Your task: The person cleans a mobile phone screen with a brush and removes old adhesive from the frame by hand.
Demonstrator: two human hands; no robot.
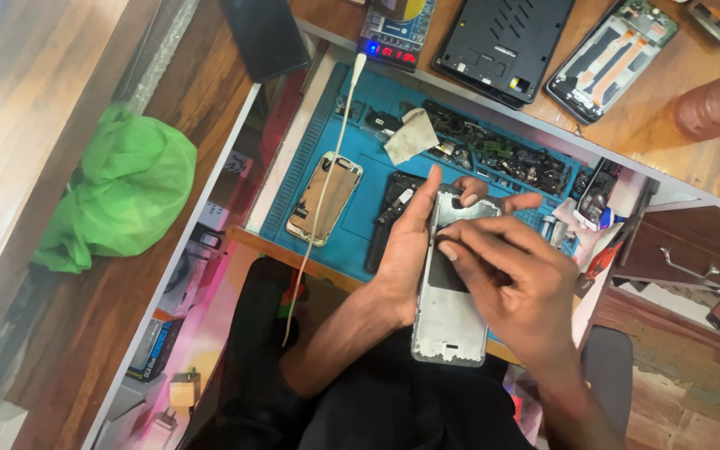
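Note:
My left hand [406, 250] grips a silver phone frame [450, 321] by its left edge, with the thumb up along the side and fingertips curled over the top. My right hand [514, 279] lies across the frame's middle, the index fingertip pressing on a dark rectangular part [445, 271] inside it. Both hands hover over a blue work mat [360, 217]. An opened phone [324, 198] lies on the mat to the left, with a white cable [327, 192] draped over it. A black phone part [392, 204] lies beside my left hand.
Small dark parts fill the mat's far trays [493, 154]. A folded cloth [411, 136] rests there. On the desk behind sit a black back cover [502, 42], an open phone chassis [610, 58], a meter with a red display [393, 37] and a dark phone [264, 37]. A green bag [127, 192] lies left.

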